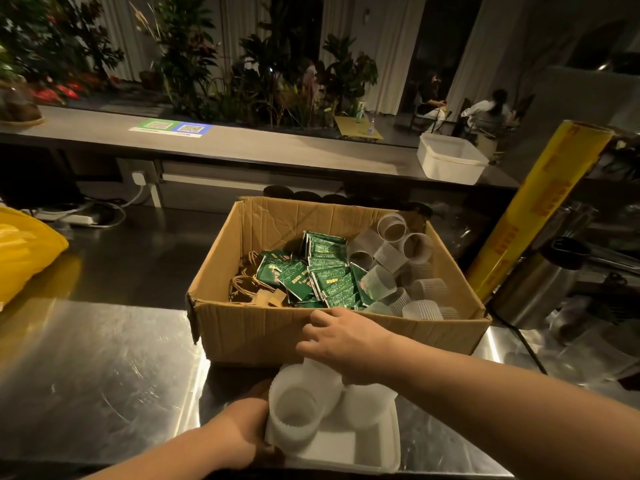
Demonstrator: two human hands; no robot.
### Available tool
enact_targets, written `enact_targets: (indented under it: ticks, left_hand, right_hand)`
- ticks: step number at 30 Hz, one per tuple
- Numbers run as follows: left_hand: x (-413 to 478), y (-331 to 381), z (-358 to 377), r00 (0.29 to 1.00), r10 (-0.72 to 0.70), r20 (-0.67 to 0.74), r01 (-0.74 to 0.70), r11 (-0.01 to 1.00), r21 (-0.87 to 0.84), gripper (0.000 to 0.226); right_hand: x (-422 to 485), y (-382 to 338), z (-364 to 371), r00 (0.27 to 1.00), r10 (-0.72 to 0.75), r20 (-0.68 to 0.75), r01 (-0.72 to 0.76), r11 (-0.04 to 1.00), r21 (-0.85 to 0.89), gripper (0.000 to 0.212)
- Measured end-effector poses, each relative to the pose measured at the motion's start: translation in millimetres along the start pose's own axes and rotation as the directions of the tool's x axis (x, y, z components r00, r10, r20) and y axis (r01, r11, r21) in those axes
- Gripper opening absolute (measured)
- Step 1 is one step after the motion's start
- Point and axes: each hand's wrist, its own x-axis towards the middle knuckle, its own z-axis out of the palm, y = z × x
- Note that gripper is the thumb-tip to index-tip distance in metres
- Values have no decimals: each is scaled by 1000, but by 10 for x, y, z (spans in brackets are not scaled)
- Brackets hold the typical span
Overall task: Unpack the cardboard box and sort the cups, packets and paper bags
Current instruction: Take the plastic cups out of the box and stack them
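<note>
The left hand [239, 432] grips the white cups [294, 415], fingers hidden behind them. The right hand [346, 344] curls its fingers [313, 319] over their far end.

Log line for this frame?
left hand: holds white tray | right hand: grips sorted cups on tray | cardboard box: green packets, paper bags, loose cups

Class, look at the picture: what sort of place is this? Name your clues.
Probably a café or tea bar: a steel worktop, QR code stickers on the serving counter, and people seated beyond the plants.
</note>
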Motion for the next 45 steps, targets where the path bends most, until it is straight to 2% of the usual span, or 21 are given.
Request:
enact_targets:
  ticks: [2,4,7,9,11,13,14,16,19,21,24,28,30,33,35,37,40,42,43,45]
  left_hand:
    - [31,19,-42,999,27,-20,-28,996,-85,79]
    - [2,77,-114,992,125,-23,-127,986,-107,110]
    - [-148,250,-276,980,189,-59,-197,959,-202,126]
    - [-240,375,-434,974,177,-141,-206,953,-223,119]
    - [-339,529,-565,945,248,-213,-284,946,-159,103]
    - [-383,704,-634,892,391,-225,-381,920,91,86]
    - [-375,801,-643,870,455,-189,-406,880,248,84]
    - [-332,960,-606,879,475,-49,-391,775,496,86]
    - [-226,1015,-432,916,381,126,-362,649,669,81]
    - [-182,986,-370,934,327,144,-326,615,718,81]
    - [-174,983,-333,941,304,150,-312,604,733,79]
    - [-151,1013,-295,947,280,159,-302,604,737,81]
    - [-139,1032,-338,947,262,184,-310,606,733,84]
    - [-175,1144,-430,930,294,218,-359,611,706,88]
    - [-174,1279,-520,908,387,159,-379,599,705,83]
    - [-109,1425,-649,872,488,42,-382,625,680,72]
    - [133,1606,-851,795,564,-221,-385,752,534,46]
    - [411,1723,-976,771,529,-355,-369,825,427,27]
    - [547,1777,-1025,787,484,-382,-342,859,382,20]
    - [852,1884,-1102,880,330,-341,-241,930,278,15]
  right_hand:
    - [-36,30,56,1000,15,11,-15,999,38,88]
    - [-71,103,34,998,41,42,-49,979,200,94]
    - [-141,258,-124,985,154,77,-171,840,514,85]
    - [-209,367,-199,968,230,98,-244,789,563,69]
    - [-257,422,-224,953,276,125,-299,796,526,54]
    - [-281,427,-223,943,314,113,-327,798,507,38]
    - [-291,422,-226,939,334,76,-325,795,513,31]
    - [-319,424,-236,930,369,6,-311,775,551,22]
    - [-399,461,-224,922,386,-12,-308,755,579,22]
    - [-461,516,-199,916,401,-9,-321,747,582,26]
    - [-538,650,-165,887,462,-24,-350,703,619,27]
    - [-605,835,-167,812,581,-46,-394,605,692,21]
    - [-666,977,-200,749,661,-50,-429,542,723,19]
    - [-816,1299,-155,604,797,-12,-560,434,706,15]
    - [-932,1502,-45,531,842,89,-683,364,633,13]
    - [-997,1591,89,492,840,230,-781,310,542,17]
    - [-955,1492,253,497,785,371,-820,283,498,29]
    - [-892,1412,318,528,746,405,-817,318,480,32]
    - [-870,1367,328,534,735,417,-824,341,453,34]
    - [-854,1307,351,495,733,467,-864,354,359,52]
